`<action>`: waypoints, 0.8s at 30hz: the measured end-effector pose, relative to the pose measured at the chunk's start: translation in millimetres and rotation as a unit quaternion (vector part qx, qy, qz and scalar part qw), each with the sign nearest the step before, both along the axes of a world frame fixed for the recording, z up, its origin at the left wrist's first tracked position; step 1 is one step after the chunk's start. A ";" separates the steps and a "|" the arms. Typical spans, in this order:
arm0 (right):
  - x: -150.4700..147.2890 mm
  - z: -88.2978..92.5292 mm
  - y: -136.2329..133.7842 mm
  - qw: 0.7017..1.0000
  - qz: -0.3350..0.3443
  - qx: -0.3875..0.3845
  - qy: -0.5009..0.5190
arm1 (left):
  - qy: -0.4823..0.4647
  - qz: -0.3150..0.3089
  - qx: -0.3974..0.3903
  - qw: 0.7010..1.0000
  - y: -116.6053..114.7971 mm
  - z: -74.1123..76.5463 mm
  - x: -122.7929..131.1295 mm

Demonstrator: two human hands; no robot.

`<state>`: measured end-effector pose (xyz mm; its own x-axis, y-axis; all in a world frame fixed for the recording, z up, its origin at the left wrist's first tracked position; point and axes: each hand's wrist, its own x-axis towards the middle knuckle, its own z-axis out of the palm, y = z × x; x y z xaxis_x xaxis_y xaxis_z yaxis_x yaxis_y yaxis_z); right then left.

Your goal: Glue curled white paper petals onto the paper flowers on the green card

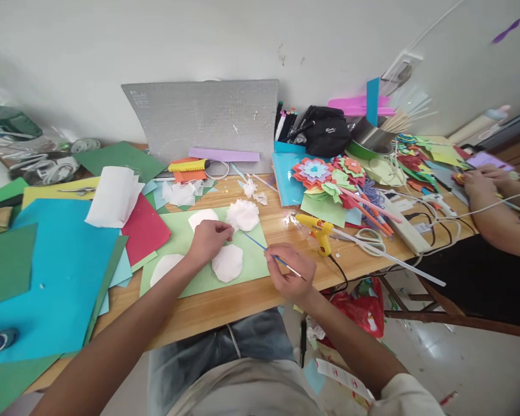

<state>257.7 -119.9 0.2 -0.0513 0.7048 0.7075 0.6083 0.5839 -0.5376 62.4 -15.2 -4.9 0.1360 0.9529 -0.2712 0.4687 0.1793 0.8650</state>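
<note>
My right hand (291, 270) is closed round a thin blue brush (255, 240), whose tip points up and left toward a ruffled white paper flower (242, 215). Beside that flower's lower left edge, my left hand (211, 238) has its fingers pinched together; what is between them is too small to make out. Under both lies a light green sheet (203, 287). White paper pieces rest on it: one (227, 263) right below my left fingers, one (167, 267) at the lower left, and one (203, 218) behind my left hand.
A yellow glue gun (320, 231) and white scissors (370, 241) lie at the right, near paper flowers (314, 170). Coloured sheets (65, 254) cover the left. A grey cutting mat (203, 118) leans on the wall. Another person's hands (481, 182) are at far right.
</note>
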 end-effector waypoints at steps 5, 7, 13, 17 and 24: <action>-18.3 -15.6 12.0 1.000 -0.005 -0.015 0.012 | 0.043 -0.024 0.033 0.998 2.9 3.4 3.7; -18.1 -19.2 15.3 1.000 -0.005 -0.008 -0.011 | 0.071 -0.030 0.057 0.995 3.6 1.4 5.2; -18.0 -25.9 19.2 0.998 0.002 -0.015 -0.059 | 0.132 -0.037 0.087 0.987 1.8 -6.8 9.4; -19.4 -29.6 20.0 0.997 0.001 -0.020 -0.069 | 0.140 -0.041 0.091 0.985 0.6 -5.8 10.6; -19.0 -34.2 22.2 0.998 -0.007 -0.006 -0.069 | 0.110 -0.029 0.092 0.989 1.1 -7.9 9.6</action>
